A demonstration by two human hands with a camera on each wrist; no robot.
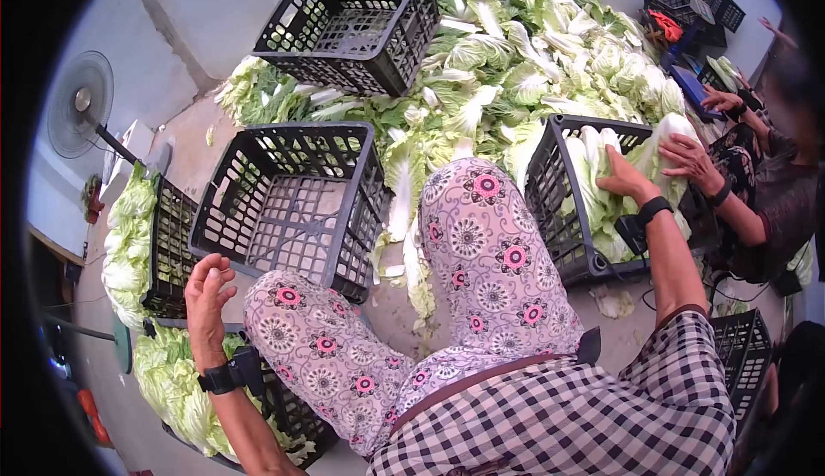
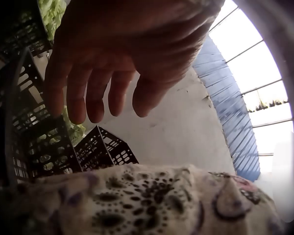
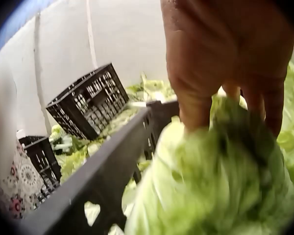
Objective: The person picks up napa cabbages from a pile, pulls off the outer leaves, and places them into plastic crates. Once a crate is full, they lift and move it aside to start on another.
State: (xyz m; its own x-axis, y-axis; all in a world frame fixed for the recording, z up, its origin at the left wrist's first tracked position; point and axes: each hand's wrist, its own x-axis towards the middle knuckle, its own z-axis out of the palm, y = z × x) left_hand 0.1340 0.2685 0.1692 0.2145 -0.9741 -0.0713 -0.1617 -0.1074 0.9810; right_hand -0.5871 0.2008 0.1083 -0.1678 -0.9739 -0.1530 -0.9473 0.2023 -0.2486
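Gripping a cabbage [image 1: 601, 205] from above, the person's right hand [image 1: 632, 182] is the nearer of the two to the loaded crate [image 1: 601, 266], which stands beyond and to the right of the right knee [image 1: 481, 218]. The cabbage lies directly below the fingers [image 3: 196, 110], touching them; its long axis runs roughly between the far and near sides of the crate, pale stem end away from the person, leafy end toward them. The fingers are bent down around its upper part, on either side, though the tips are partly hidden by leaf. The left hand [image 1: 209, 300] is raised beside the left knee [image 1: 292, 304], well apart from the cabbage, its fingers loosely bent and released, holding nothing. Several other cabbages stand side by side within the loaded crate. At its far right corner, a second person's hand [image 1: 690, 164] rests against a further cabbage [image 1: 673, 137]. A middle crate [image 1: 357, 227] sits just in front of the left knee, its grid base visible, and an upper crate [image 1: 391, 59] stands tilted at the edge of the leaf pile [image 1: 550, 64]. At the far left, light-green heads [image 1: 129, 244] adjoin a side crate [image 1: 172, 248]; more leafy heads [image 1: 180, 381] lie at a lower crate [image 1: 296, 416] near the left forearm.
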